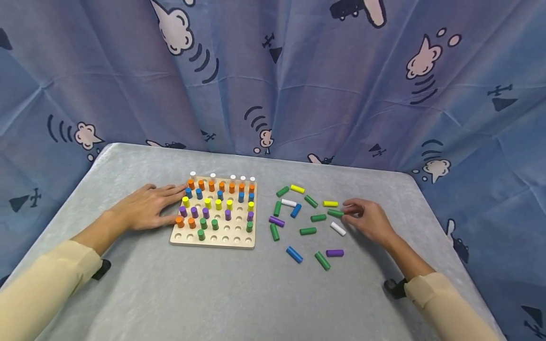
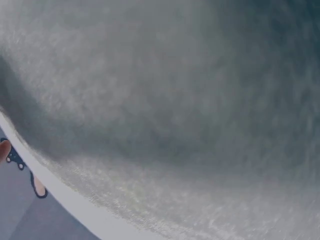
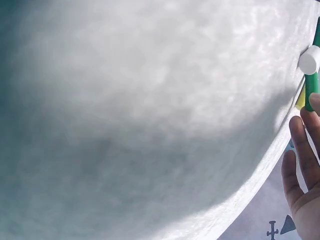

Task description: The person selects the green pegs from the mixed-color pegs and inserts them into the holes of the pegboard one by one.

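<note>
My right hand (image 1: 368, 220) pinches a green peg (image 1: 335, 213) by its end, a white peg (image 1: 338, 229) just nearer me; rightward, table (image 1: 405, 203) runs to its edge. My left hand (image 1: 147, 206), fingers extended, touches the pegboard's (image 1: 232, 234) left edge.

A blue-purple curtain (image 1: 307, 57) hangs behind and along both sides of a pale gray table (image 1: 239, 293) — creased, falling in soft folds, and printed with pale clouds (image 1: 175, 31), dark arcs and triangles. The table's far corners are rounded — its surface mottled, softly lit.
</note>
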Action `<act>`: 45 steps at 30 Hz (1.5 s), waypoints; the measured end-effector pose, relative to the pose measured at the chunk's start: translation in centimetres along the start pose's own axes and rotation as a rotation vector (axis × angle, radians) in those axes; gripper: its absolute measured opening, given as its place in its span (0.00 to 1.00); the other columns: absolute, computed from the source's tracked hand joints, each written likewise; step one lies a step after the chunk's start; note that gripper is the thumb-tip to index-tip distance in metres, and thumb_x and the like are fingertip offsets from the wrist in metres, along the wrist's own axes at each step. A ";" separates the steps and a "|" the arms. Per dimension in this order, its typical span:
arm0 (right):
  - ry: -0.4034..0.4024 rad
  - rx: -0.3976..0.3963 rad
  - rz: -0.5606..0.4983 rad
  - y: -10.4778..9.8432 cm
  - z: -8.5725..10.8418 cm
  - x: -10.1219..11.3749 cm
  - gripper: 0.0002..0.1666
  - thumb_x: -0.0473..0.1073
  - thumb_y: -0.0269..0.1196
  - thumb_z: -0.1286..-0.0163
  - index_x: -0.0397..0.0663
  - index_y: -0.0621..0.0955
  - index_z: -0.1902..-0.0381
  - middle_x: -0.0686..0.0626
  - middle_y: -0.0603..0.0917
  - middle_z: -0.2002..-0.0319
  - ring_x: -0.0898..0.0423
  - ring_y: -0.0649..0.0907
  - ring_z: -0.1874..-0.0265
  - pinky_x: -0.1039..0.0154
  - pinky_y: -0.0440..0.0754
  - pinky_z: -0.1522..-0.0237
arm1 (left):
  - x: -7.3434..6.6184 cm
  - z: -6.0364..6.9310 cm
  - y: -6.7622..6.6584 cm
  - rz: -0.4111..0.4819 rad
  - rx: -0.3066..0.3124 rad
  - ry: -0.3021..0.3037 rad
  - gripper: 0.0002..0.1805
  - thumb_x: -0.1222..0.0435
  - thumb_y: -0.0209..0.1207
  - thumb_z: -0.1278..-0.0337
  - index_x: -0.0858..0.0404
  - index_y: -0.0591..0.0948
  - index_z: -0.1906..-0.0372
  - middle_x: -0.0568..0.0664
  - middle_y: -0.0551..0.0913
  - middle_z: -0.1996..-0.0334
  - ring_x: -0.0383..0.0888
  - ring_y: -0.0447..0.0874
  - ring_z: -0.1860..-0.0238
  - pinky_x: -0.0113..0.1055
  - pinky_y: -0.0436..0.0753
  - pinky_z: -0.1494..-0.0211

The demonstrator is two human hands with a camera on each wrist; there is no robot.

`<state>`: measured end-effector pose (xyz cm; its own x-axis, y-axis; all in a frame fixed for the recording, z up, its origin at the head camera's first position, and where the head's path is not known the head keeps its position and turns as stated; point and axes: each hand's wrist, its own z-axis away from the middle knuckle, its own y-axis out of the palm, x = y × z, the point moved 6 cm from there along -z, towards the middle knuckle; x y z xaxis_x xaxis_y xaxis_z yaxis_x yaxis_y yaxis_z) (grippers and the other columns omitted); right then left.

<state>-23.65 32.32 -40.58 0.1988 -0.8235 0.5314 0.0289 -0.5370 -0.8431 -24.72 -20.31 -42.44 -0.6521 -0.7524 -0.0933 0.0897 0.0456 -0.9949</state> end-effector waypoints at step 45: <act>-0.273 -0.126 -0.009 -0.8 -1.5 8.4 0.25 0.33 0.72 0.41 0.40 0.80 0.45 0.45 0.90 0.63 0.49 0.87 0.64 0.46 0.82 0.59 | -0.3 0.0 -0.4 -0.037 -0.001 0.003 0.39 0.40 0.49 0.31 0.62 0.67 0.26 0.54 0.62 0.25 0.60 0.65 0.28 0.68 0.63 0.36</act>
<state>-23.49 25.52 -35.30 0.4561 -0.7479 0.4824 -0.0863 -0.5766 -0.8124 -24.57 -20.07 -42.01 -0.6571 -0.7517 -0.0563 0.0649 0.0180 -0.9977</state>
